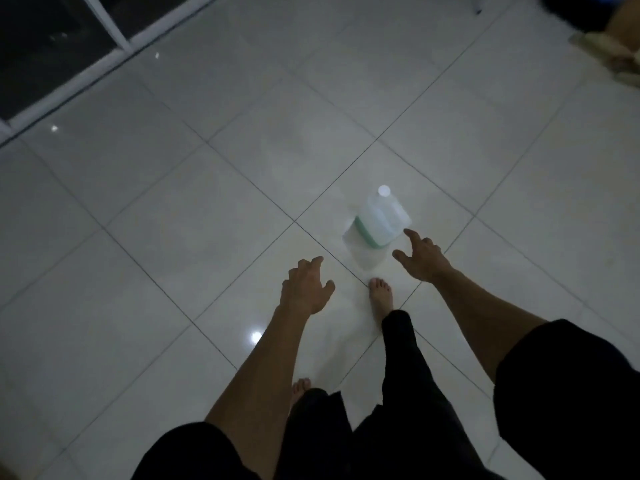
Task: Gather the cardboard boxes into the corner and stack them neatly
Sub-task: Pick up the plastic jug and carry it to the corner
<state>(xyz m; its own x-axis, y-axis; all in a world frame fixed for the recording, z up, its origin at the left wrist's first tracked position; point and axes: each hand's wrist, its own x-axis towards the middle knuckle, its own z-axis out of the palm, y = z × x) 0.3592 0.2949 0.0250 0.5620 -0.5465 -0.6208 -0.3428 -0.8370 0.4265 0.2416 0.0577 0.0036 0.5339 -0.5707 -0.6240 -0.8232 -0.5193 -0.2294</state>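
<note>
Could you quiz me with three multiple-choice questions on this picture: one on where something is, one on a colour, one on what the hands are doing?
1. Where does the jug stand?
A. on the floor, ahead of the right hand
B. on a shelf
C. in the left hand

2. What colour is the liquid low in the jug?
A. red
B. green
C. black

3. What are the hands holding?
A. a box each
B. the jug between them
C. nothing

Answers:
1 A: the jug sits on the tiles just beyond the right hand's fingertips.
2 B: a green band shows through the clear lower wall.
3 C: both hands hang in the air with loosely spread fingers and grip nothing.
</note>
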